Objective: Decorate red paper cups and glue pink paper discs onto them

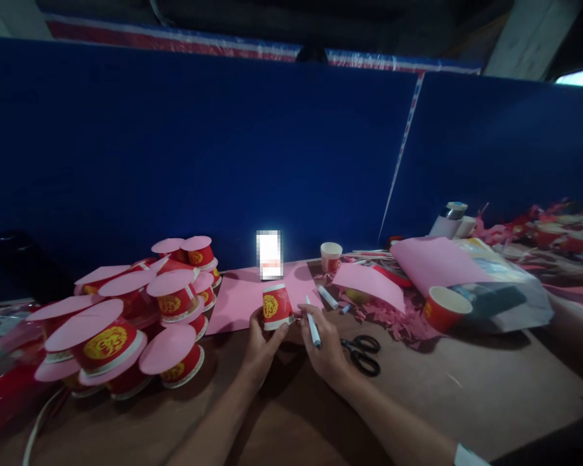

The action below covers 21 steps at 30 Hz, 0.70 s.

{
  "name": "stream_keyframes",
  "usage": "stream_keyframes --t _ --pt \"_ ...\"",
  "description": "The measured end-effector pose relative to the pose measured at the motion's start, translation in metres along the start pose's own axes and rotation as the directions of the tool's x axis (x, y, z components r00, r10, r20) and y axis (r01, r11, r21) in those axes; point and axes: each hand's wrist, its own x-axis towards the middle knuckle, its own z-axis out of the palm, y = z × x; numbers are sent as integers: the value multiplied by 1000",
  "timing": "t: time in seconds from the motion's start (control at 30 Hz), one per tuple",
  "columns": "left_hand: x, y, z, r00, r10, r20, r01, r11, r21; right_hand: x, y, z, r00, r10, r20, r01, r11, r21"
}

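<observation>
In the head view, a red paper cup (pixel 278 305) with a gold emblem and white rims is held upside down in my left hand (pixel 263 343), fingers closed around its lower part. My right hand (pixel 326 346) grips a slim white marker (pixel 313 323); its fingertips are close to the cup's right side, and whether they touch it I cannot tell. Beneath and behind the cup lies a sheet of pink paper (pixel 238 294). Black-handled scissors (pixel 364 353) rest just right of my right hand, their blades partly hidden by it.
Stacked red cups topped with pink paper discs (pixel 170 349) crowd the left. A bright pixelated rectangle (pixel 269 254) stands ahead, before a blue partition (pixel 223 142). Rightward are a white tube (pixel 327 296), pink paper scraps (pixel 393 317), a red cup (pixel 440 314) and another person's arm (pixel 576 330).
</observation>
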Motion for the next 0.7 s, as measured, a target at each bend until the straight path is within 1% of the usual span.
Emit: stream_keyframes --t 0.13,0.2,0.43,0.53,0.7 --pt "0 -1 0 996 23 81 -23 1000 -10 2 2 -1 1000 10 -17 -10 1000 9" --pt "0 -1 -1 994 37 100 -37 999 -5 4 3 -1 999 25 -25 -25 999 22" --pt "-1 2 0 991 80 111 -84 996 30 6 6 -2 998 63 -25 -62 997 43" --pt "-2 5 1 985 122 125 -128 991 41 5 9 -1 998 67 -18 -67 997 29" --pt "-6 10 2 975 192 113 -202 975 87 6 15 1 997 75 -13 -74 997 32"
